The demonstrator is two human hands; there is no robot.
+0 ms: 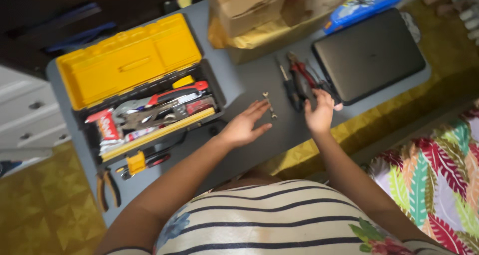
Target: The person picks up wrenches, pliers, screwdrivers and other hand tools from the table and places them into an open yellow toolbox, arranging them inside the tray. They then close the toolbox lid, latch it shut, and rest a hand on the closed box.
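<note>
Left hand being laid flat on grey table, fingers spread, fingertips just beside small wrench. Right hand being rested on dark pliers near laptop; grip cannot be told. Open yellow toolbox being kept at table's left end.

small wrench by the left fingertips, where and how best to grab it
The small wrench lies flat on the grey table, running away from the person, just beyond the left hand. Its thin middle shank looks the best part to pinch, thumb and finger on its two long sides, coming from above. It lies too flat to get under, and the ends look wider.
</note>
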